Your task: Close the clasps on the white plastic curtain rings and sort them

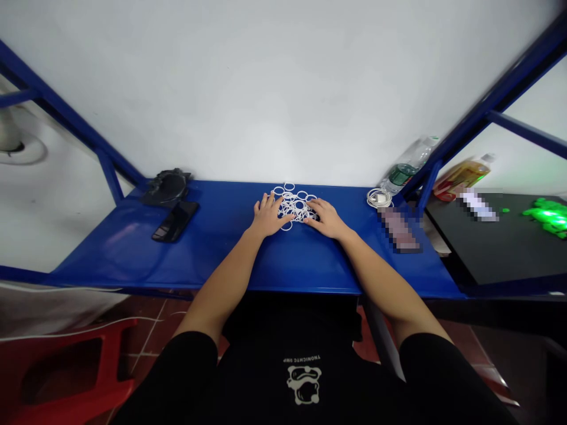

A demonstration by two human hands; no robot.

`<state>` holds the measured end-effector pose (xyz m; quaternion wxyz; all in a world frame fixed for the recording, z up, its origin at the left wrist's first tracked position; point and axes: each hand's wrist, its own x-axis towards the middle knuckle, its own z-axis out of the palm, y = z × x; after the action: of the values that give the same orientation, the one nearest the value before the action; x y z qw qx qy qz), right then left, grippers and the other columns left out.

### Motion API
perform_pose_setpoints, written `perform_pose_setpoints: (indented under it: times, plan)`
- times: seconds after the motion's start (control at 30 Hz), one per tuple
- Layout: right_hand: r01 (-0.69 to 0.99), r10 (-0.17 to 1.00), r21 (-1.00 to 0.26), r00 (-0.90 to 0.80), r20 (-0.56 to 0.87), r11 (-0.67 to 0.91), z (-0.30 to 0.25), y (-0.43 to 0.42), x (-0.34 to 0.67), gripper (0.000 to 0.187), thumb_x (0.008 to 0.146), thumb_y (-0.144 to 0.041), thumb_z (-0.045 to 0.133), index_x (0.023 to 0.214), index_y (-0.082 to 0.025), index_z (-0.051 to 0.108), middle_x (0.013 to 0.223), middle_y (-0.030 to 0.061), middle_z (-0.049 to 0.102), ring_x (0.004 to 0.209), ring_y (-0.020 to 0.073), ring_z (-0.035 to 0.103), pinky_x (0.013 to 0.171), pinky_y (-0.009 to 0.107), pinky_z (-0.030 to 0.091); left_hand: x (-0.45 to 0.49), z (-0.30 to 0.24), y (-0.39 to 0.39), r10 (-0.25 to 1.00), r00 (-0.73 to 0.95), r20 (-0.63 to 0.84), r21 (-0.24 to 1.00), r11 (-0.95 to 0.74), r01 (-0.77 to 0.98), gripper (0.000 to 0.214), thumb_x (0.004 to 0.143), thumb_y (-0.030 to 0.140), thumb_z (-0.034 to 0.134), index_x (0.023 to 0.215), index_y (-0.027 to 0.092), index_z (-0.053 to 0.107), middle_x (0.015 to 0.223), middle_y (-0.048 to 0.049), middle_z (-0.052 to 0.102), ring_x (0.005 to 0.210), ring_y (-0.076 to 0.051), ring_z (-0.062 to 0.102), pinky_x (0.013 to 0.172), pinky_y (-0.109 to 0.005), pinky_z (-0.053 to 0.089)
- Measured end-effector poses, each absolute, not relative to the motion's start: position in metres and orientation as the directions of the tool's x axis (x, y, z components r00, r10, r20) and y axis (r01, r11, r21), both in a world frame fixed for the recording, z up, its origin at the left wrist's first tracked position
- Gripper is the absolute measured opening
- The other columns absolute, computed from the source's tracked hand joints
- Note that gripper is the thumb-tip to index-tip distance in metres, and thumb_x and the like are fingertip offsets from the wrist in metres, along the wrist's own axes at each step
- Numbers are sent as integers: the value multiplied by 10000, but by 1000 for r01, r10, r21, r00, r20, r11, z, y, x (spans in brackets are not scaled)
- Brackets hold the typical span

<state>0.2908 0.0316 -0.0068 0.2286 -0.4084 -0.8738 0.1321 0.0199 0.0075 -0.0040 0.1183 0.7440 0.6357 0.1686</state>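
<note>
The left hand and right hand, with fingers loosely spread, lie apart at white rings; one clear bottle, contents unclear, is on the bench.

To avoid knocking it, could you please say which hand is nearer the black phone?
Left. The left hand is right of the black phone; the right hand is farther right.

The thin white rings at the frame's centre looked like smooth plastic. Under them, the long blue tabletop seemed painted metal with a glossy finish. At left, the black rectangular phone had a glossy, glass-like face. The black cloth T-shirt at the bottom was matt; the red plastic stool, lower left, looked smooth.
</note>
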Motion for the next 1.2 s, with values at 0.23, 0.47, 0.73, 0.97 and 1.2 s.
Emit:
perform_pose_setpoints:
  times: [0.23, 0.47, 0.73, 0.97, 1.2]
  plan:
    - [689, 808, -441, -563, 175, 576, -10, 31, 292, 839, 994, -791, 534, 1648, -270, 476, 1733, 181, 407, 1618, 461, 333, 1280, 743, 263, 21, -2, 3, 968, 249, 35, 371, -244, 896, 777, 1001, 627, 615, 1654, 246, 439, 1788, -177, 273, 1662, -423, 224, 1305, -672, 202]
    - [696, 803, -422, -575, 156, 581, -8, 30, 292, 833, 1002, -792, 510, 1655, -278, 465, 1720, 172, 432, 1605, 457, 361, 1272, 737, 286, 28, -1, -1, 963, 262, 69, 380, -268, 885, 680, 1033, 477, 591, 1650, 227, 449, 1752, -163, 368, 1638, -390, 296, 1301, -615, 246]
    - [684, 789, -409, -586, 183, 604, -7, 30, 292, 785, 1019, -728, 545, 1628, -235, 505, 1667, 184, 502, 1565, 439, 430, 1267, 695, 333, 32, -2, 1, 977, 168, 135, 426, -210, 880, 614, 994, 320, 580, 1599, 250, 512, 1670, -108, 511, 1562, -332, 444, 1274, -514, 331]
    - [620, 768, -458, -559, 311, 637, -18, 36, 294, 756, 956, -737, 657, 1538, -255, 614, 1648, 176, 519, 1561, 457, 424, 1260, 689, 364, 31, -4, 2, 981, 133, 145, 460, -185, 869, 652, 938, 219, 551, 1589, 247, 528, 1693, -106, 481, 1599, -329, 396, 1288, -562, 318]
    - [539, 728, -491, -471, 498, 685, -10, 33, 291, 688, 962, -729, 660, 1479, -276, 643, 1539, 161, 620, 1471, 408, 519, 1233, 681, 400, 30, -7, 6, 972, 67, 224, 566, -185, 803, 682, 886, 154, 622, 1556, 267, 565, 1672, -112, 507, 1573, -370, 431, 1272, -612, 356]
